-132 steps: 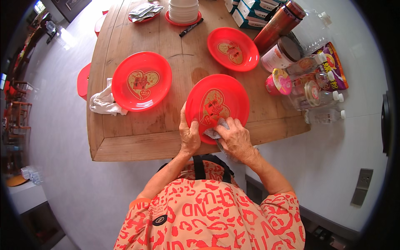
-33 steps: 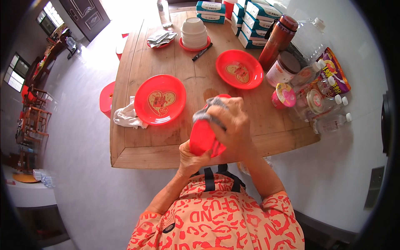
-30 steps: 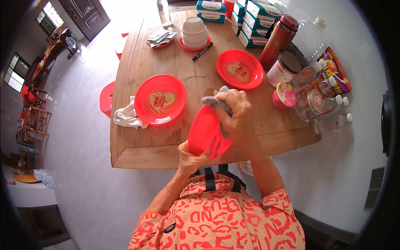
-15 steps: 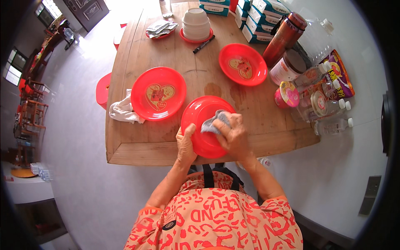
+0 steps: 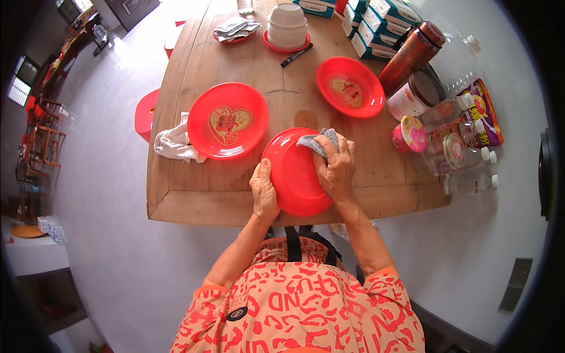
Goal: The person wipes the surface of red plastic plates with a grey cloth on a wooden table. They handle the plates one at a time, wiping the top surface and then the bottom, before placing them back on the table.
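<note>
Left hand [image 5: 264,191] clamped on the rim of a red plate [image 5: 297,176], thumb across the upturned underside and fingers hidden beneath, likely to steady it while the base faces up and stays uncovered. Right hand [image 5: 337,167], its fingers bunched together on a grey cloth [image 5: 315,141], sets that cloth on the plate's far right rim, perhaps gripped in a pad so that it follows the curve. The plate is above the near edge of the wooden counter [image 5: 382,159]; whether it touches the wood cannot be told. Beyond it, two more red plates, one to the left [image 5: 228,120] and one to the right [image 5: 351,86], lie face up, set apart seemingly for elbow room, each printed with a gold heart and small red characters. A white cloth [image 5: 172,146] lies crumpled against the left one. Farther out, print shows on the teal-and-white boxes [image 5: 376,29], the pale tub [image 5: 407,99], the pink cup [image 5: 409,135] and the purple packet [image 5: 484,106], crowded along the right side, apparently to free the middle. Large red letters and blotches pattern the wearer's shirt [image 5: 300,300].
</note>
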Available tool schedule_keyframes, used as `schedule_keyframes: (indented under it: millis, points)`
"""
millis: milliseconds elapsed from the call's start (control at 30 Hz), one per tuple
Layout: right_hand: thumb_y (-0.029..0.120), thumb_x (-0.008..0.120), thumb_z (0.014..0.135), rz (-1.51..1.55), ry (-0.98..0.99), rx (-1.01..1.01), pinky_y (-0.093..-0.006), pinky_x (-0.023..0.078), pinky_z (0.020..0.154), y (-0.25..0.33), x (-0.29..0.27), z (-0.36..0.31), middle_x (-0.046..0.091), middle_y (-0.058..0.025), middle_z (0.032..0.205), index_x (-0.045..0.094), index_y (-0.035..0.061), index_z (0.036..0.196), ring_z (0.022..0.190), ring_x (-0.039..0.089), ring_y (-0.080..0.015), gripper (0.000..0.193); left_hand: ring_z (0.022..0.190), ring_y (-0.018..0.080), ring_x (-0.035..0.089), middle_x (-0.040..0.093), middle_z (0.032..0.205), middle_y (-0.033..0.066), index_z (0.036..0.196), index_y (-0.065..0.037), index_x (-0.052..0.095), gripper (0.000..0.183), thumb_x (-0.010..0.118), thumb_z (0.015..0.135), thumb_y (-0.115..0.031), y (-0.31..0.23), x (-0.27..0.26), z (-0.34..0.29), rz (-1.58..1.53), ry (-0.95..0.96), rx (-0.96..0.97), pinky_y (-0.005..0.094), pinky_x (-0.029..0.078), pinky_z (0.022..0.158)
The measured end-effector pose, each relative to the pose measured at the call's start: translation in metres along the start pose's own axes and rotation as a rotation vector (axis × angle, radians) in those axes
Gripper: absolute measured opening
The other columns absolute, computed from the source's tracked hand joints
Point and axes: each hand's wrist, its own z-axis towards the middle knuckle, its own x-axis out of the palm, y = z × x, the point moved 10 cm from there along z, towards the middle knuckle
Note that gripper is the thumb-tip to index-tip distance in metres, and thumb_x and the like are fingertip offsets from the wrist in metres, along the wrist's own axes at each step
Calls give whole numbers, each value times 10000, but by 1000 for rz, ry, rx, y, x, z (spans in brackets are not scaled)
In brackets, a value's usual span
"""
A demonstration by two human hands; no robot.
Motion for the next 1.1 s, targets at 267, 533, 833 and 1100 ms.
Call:
schedule_keyframes:
  millis: [267,533,833,1100]
  points:
    - [199,715,717,163,135,-404,-432,481,828,88,5,-32,606,-109,1125,715,149,1009,970,542,-302,296,752,56,567,627,872,-4,973,-61,600,251,501,1003,-290,0,1,-2,-149,37,-30,231,499,685]
    - [164,705,742,27,49,-295,-422,475,826,67,22,9,617,-102,1055,699,127,959,960,532,-313,220,897,82,594,637,1020,25,1100,-44,583,305,492,1004,-319,3,-7,2,6,9,13,244,508,804]
    - [148,700,740,-70,41,-193,-413,458,833,33,26,32,629,-106,1069,699,121,951,961,532,-309,213,870,65,567,640,990,16,1074,-12,595,302,496,1007,-289,4,-2,1,-48,-25,-1,231,489,787]
    - [198,697,726,102,221,-461,-449,459,827,101,29,-6,614,-67,1077,706,125,914,1010,519,-294,202,928,64,532,606,1021,-2,1080,-21,584,333,462,1019,-325,-9,-3,-6,102,98,265,221,467,795]
